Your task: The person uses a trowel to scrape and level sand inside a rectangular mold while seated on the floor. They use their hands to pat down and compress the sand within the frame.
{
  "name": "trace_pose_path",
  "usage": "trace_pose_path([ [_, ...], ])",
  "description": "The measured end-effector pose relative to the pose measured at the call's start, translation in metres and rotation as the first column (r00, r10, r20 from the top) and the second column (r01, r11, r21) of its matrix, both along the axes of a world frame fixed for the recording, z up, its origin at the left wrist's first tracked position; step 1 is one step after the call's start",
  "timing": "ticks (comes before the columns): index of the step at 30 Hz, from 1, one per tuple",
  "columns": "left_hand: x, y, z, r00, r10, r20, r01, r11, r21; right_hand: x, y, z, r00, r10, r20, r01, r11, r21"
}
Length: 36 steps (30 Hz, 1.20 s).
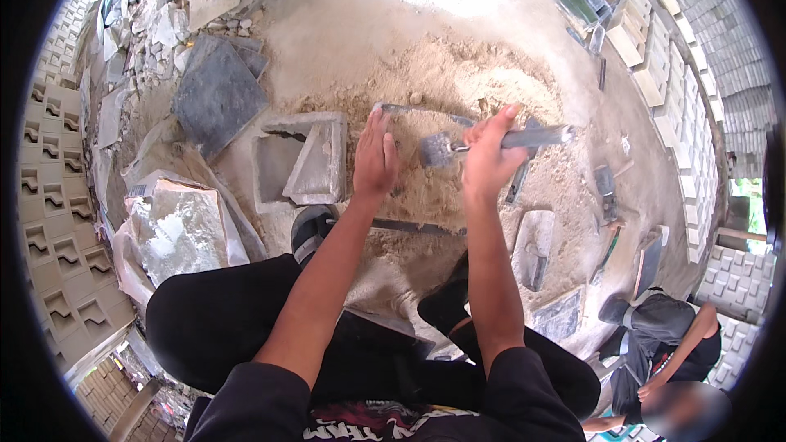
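Note:
My right hand (490, 155) is wrapped round a small trowel. Its flat grey blade (435, 150) points left over packed tan sand (430, 192), and its thick handle sticks out to the right of my fist. The sand lies between dark metal bars of a frame; the near bar (419, 227) runs across close to my feet. My left hand (376, 155) lies at the sand's left side with fingers stretched out, nearly together, and holds nothing. Its fingertips reach the far left corner of the frame. Whether the palm presses on the frame's side, I cannot tell.
Left of my hand stands a grey box-like mould (336, 160). Beyond it lie a dark slab (217, 94) and rubble. An opened sack of white powder (176, 225) sits at left. A grey trough (534, 250) lies at right. Another person (667, 352) crouches at lower right.

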<state>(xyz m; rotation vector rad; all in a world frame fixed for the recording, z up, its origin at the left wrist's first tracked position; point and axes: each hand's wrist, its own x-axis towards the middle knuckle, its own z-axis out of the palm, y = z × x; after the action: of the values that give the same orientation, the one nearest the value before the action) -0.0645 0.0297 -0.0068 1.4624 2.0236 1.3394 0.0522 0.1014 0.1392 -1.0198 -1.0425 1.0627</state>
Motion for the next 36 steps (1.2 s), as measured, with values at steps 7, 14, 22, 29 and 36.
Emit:
trace_pose_path([
  [7, 0.0, 0.002, 0.006, 0.998, -0.028, 0.052, 0.029, 0.999, -0.036, -0.019, -0.01, -0.03, 0.996, 0.046, -0.074, -0.046, 0.999, 0.01],
  [14, -0.001, 0.006, 0.009, 0.871, 0.064, 0.487, -0.125, 0.988, 0.095, 0.002, 0.001, -0.03, 0.9, 0.429, -0.082, -0.422, 0.902, 0.089],
  [22, -0.009, -0.001, 0.003, 0.704, 0.102, 0.703, -0.153, 0.988, 0.01, -0.002, 0.0, -0.018, 0.748, 0.661, 0.059, -0.657, 0.75, -0.076],
  [29, -0.008, -0.002, -0.005, 0.677, 0.138, 0.723, -0.222, 0.975, 0.022, -0.009, 0.012, -0.021, 0.595, 0.802, 0.061, -0.78, 0.593, -0.2],
  [36, 0.009, -0.014, 0.009, 0.537, 0.414, 0.735, -0.397, 0.893, -0.213, -0.007, 0.023, -0.009, 0.491, 0.871, -0.015, -0.87, 0.489, -0.056],
])
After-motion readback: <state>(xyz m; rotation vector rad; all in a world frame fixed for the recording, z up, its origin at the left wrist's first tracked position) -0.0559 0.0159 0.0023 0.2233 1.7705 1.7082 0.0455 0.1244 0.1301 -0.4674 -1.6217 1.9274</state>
